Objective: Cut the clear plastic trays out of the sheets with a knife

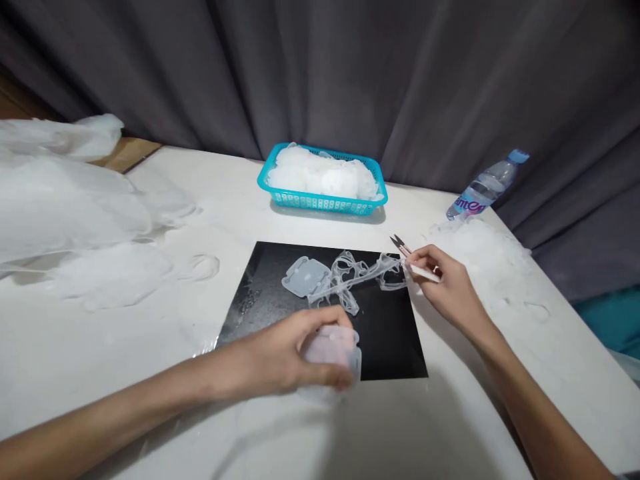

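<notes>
My left hand is closed round a translucent, flat plastic piece with rounded, notched edges, above the front of a black mat. The hand is slightly blurred. A similar translucent piece lies on the mat, touching a tangled frame of clear plastic runners. At the mat's right edge, the fingers of my right hand are closed on small snips with pink handles, their dark blades apart and pointing away. A white stick-like end shows in the same fingers, seemingly joined to the runners.
A blue basket full of translucent pieces stands behind the mat. Heaped translucent plastic covers the table's left side. Another pile lies at the right, before a leaning water bottle. A grey curtain hangs behind.
</notes>
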Demonstrator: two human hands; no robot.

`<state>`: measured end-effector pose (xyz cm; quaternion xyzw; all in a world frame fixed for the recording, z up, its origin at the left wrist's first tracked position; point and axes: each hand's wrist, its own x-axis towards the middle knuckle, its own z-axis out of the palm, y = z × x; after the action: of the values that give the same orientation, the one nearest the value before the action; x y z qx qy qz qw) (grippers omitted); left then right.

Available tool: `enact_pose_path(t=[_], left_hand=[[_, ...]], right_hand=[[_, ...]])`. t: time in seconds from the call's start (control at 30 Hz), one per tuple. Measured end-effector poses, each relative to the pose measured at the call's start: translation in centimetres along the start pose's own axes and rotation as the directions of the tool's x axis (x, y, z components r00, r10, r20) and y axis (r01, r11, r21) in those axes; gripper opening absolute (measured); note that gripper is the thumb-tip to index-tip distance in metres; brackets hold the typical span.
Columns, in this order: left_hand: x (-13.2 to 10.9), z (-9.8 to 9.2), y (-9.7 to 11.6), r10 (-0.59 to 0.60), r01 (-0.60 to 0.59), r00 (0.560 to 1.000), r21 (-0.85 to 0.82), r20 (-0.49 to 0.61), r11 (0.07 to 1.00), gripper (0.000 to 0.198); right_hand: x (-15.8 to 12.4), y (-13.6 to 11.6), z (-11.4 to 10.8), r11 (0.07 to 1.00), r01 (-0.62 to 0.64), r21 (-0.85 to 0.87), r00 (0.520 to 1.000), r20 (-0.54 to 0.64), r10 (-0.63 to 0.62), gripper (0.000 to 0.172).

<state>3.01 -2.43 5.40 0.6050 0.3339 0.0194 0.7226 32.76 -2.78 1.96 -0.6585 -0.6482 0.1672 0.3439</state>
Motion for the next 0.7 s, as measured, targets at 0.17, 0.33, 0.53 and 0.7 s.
enact_pose_path(t=[0.17,0.33,0.53,0.7], left_hand=[[0.4,-1.6,0.4,0.125,-0.122,0.991,0.055,-0.051,0.991,0.034],[0.1,-1.7,0.8,0.188,-0.175,0.978,0.132,-0.093,0.976,0.029],[0.1,-1.7,1.0,0.263,-0.259,0.960,0.054,-0.094,0.964,0.020],[-0.1,-1.9,1.0,0.349,-0.352,0.936,-0.117,-0.045,0.929,0.009]], right_hand=[[-1.0,-2.0,2.1,0.987,0.115,-0.109,0.982,0.161,-0.096,0.058],[-1.5,-3.8,5.1,0.915,0.349,-0.202,0.916,0.281,-0.287,0.045],[-1.5,-3.6,4.7,0.928,0.356,-0.108,0.924,0.187,-0.333,0.017],[0.1,-2.7,-0.6,0.970,0.164,0.179,0.976,-0.170,-0.134,0.012]])
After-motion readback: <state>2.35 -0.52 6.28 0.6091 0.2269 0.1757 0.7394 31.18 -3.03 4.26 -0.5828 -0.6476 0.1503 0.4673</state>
